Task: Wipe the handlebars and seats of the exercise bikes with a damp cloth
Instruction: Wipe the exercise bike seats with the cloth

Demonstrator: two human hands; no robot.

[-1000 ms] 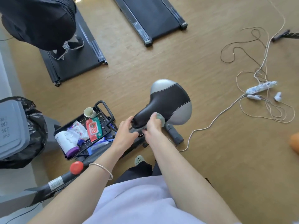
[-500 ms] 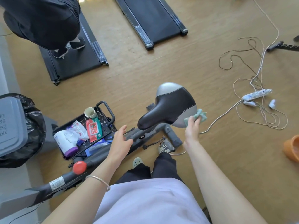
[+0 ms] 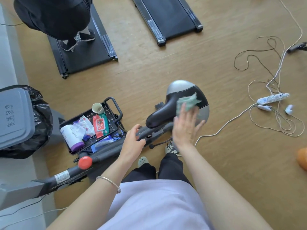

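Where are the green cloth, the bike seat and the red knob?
green cloth (image 3: 187, 101): head view, its crumpled middle.
bike seat (image 3: 159, 114): head view, black nose part.
red knob (image 3: 85, 162): head view, its round top.

Right hand (image 3: 186, 128): it moves from the thin front tip of the seat (image 3: 161, 113), out to the seat's right edge, and now lies on the wide back part with its fingers straight.
Cloth (image 3: 186, 102): it goes along with the hand. It is bunched up at the tip before, and now it is spread on the black top under the fingertips.
Left hand (image 3: 132, 141): it grips the bar (image 3: 108, 151) under the seat tip before. Now its fingers are loose and only rest there.
Gap between hands: side by side before, now apart.
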